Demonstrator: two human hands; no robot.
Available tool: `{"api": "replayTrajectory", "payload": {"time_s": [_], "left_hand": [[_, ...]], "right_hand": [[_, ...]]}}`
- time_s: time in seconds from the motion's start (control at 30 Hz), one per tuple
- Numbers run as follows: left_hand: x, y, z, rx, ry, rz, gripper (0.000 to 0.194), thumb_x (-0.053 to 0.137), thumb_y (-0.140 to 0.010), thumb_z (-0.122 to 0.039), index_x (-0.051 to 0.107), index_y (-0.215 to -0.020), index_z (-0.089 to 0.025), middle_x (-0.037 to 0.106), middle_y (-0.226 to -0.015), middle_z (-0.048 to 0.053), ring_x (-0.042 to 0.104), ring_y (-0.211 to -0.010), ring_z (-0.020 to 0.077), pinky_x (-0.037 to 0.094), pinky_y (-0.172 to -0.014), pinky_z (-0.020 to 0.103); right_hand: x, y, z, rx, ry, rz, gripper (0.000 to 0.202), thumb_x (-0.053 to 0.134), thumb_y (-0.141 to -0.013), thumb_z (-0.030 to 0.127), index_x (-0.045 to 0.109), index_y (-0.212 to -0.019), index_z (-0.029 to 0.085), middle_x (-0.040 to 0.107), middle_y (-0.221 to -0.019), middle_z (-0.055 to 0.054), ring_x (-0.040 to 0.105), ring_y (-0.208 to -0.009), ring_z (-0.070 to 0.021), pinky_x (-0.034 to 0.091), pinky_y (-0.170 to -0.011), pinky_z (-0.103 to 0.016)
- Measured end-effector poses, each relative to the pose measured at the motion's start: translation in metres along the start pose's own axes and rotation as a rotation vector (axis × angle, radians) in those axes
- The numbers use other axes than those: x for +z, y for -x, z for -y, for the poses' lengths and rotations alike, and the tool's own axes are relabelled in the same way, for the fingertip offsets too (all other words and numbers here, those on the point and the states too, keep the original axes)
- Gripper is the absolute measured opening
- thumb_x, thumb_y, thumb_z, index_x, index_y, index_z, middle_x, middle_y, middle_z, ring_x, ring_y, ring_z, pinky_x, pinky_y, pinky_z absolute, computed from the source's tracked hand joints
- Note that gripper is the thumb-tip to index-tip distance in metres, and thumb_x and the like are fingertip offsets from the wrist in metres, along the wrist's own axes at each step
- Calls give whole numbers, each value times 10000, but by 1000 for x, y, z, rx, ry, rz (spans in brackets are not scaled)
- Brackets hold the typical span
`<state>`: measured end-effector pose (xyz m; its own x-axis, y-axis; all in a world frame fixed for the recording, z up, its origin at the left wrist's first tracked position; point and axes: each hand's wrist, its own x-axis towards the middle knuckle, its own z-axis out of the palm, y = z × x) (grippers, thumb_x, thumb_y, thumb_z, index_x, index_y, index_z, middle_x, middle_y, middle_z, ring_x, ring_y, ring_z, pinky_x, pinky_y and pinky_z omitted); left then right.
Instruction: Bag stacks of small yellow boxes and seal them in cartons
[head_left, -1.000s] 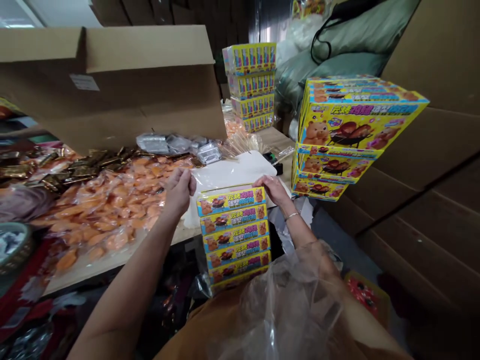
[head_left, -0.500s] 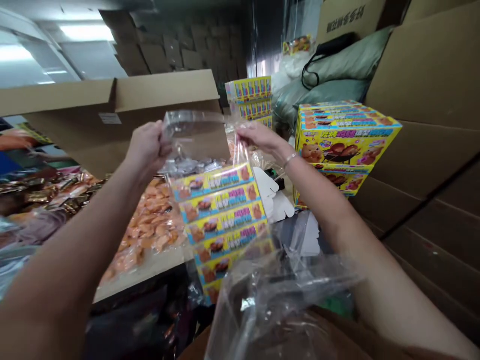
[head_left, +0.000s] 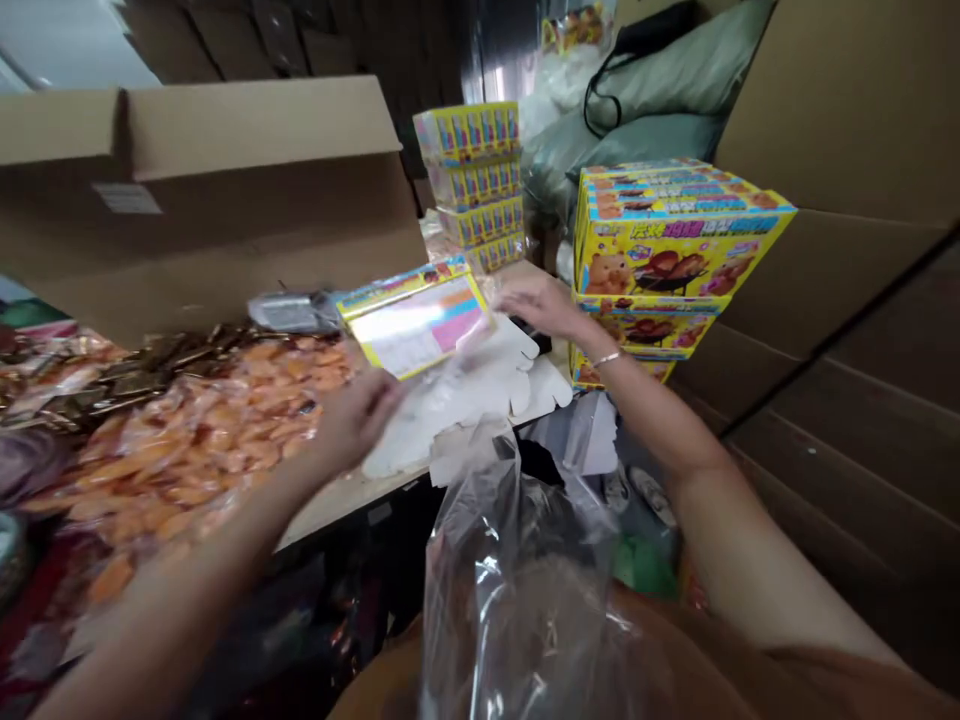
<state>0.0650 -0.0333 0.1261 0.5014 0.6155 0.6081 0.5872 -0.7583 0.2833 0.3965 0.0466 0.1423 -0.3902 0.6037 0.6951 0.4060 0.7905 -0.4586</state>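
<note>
Here, orange packets are lying heaped on the table, presumably within easy reach; the left hand is curling its fingers by the yellow pack, grip impossible to tell. That pack is tilting over white cards, between both hands, perhaps for steadiness. The right hand is blurring near its far edge, hold unclear; stacked boxes are standing beyond, likely saving room.

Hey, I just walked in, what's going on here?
A person is busy with a yellow-edged package: left hand by its near edge, right hand by its right side. Blur hides whether either grips it. White card lies on the table, orange wrapped pieces to the left, stacked yellow boxes to the right.
</note>
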Motion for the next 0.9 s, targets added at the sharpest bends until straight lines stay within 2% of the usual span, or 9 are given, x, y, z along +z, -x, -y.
{"api": "replayTrajectory", "payload": {"time_s": [0.1,0.17,0.27,0.43,0.5,0.63,0.73,0.8,0.9], "left_hand": [[76,46,-3,-86,139,278,279,387,-968,-405,535,-833,-211,555,-569,-37,528,-491,128,400,-502,236],[105,53,-10,-113,114,456,349,372,-985,-457,571,-1085,-188,657,-695,5,627,-602,171,455,-581,258],[125,40,-19,-139,-153,639,653,418,-963,-563,424,-1443,-119,743,-948,131,716,-867,299,514,-738,355],[134,10,-20,-149,-278,792,673,289,-986,-603,513,-1424,-143,678,-1279,188,631,-1201,359,494,-945,433],[134,3,-20,-131,-153,885,668,280,-975,-607,606,-1317,-135,709,-1208,174,660,-1136,340,502,-929,415],[139,-19,-30,-113,216,1238,575,464,-882,-643,706,-1097,-168,742,-903,87,702,-797,253,533,-725,332],[161,-53,-43,75,192,910,532,563,-866,-494,638,-1266,-151,696,-1189,133,654,-1089,277,517,-919,372],[186,-82,-51,229,66,709,667,642,-811,-371,514,-1425,-143,517,-1479,170,446,-1386,326,380,-1121,466],[227,-118,-57,301,24,912,549,694,-732,-287,644,-1264,-158,573,-1432,143,420,-1392,374,297,-1150,545]], "right_hand": [[25,84,-25,113,-33,48,377,555,-962,497,690,-836,168,690,-849,-52,627,-827,-188,485,-797,-321],[35,130,-34,192,-35,42,399,543,-962,527,703,-839,182,694,-907,-75,637,-900,-210,488,-862,-354],[38,187,-39,356,-25,-47,427,558,-943,562,720,-824,185,664,-1086,-120,624,-1064,-237,462,-983,-406],[30,261,-32,695,-131,107,434,746,-752,619,723,-753,185,673,-1053,-113,609,-1126,-287,455,-1018,-441],[36,273,-26,834,-230,19,460,746,-732,631,719,-854,188,688,-1008,-95,636,-1042,-270,506,-933,-411],[69,260,-19,974,-383,-390,695,754,-729,577,580,-1288,203,666,-1156,-85,651,-964,-208,542,-833,-341],[92,238,-21,970,-329,-522,598,784,-688,475,629,-1160,142,668,-917,-51,624,-819,-185,522,-775,-320],[98,230,-22,923,-287,-602,416,733,-720,441,650,-1000,145,632,-811,-25,598,-778,-175,501,-754,-310],[94,231,-16,872,-281,-679,296,676,-741,363,606,-961,179,622,-801,-4,594,-761,-162,490,-732,-290]]}}
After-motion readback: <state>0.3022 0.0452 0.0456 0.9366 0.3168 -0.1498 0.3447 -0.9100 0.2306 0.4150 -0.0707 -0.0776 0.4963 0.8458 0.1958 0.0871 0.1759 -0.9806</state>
